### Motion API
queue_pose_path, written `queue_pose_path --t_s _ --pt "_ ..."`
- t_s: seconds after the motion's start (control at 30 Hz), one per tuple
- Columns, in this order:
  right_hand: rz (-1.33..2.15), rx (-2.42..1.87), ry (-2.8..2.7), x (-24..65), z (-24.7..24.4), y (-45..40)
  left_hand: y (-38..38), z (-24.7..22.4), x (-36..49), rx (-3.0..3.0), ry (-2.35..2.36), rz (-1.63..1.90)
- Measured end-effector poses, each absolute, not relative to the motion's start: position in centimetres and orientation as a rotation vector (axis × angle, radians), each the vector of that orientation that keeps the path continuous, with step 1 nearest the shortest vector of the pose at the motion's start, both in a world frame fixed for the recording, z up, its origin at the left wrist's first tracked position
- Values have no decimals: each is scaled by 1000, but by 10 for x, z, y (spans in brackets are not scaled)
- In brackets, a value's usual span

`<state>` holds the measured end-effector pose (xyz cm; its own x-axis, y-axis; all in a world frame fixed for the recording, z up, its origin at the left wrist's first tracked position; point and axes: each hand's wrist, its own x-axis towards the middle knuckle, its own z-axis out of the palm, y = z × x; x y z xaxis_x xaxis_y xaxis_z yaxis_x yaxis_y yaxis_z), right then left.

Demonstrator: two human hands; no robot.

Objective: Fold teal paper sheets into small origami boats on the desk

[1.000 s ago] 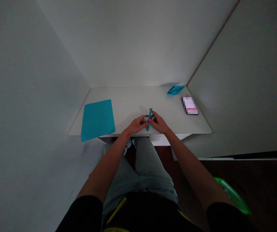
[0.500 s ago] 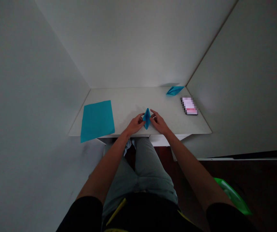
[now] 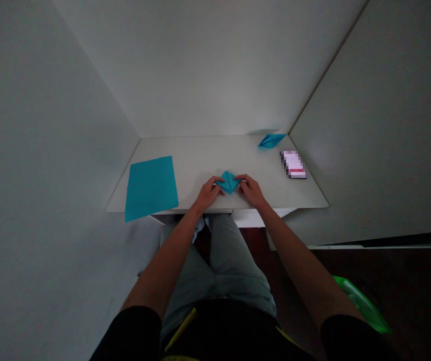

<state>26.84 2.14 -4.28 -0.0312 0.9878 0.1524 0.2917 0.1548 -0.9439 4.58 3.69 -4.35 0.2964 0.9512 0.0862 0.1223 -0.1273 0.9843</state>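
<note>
Left hand (image 3: 209, 193): narrow, pinching left corner of folded blue paper (image 3: 228, 182)
Right hand (image 3: 251, 191): narrow, pinching its right corner
Folded blue paper: diamond-shaped, center crease, mid-counter (image 3: 200, 150), nearer front edge
Blue sheet (image 3: 151, 186): flat, over front edge, near left corner

A white desk (image 3: 196, 153) set against pale walls holds blue paper and a phone
At left, a flat blue sheet (image 3: 151, 188) lies with its near corner jutting past the front edge, while a folded blue paper (image 3: 271, 141) sits near the far right corner, just beyond the phone (image 3: 294, 164), its lit screen blurred, by the right edge
</note>
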Motion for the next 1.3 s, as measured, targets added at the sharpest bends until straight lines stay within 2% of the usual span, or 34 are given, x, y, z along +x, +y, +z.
queue_pose_path --t_s 0.67,1.0,1.3 --pt "869 -1273 -1434 272 -52 28 43 -51 48 1494 1042 1117" --pt "921 -1190 -1270 276 -53 34 49 -55 44 1242 1086 1281" --pt "991 -1175 -1228 273 -53 35 46 -50 44 1192 1055 1284"
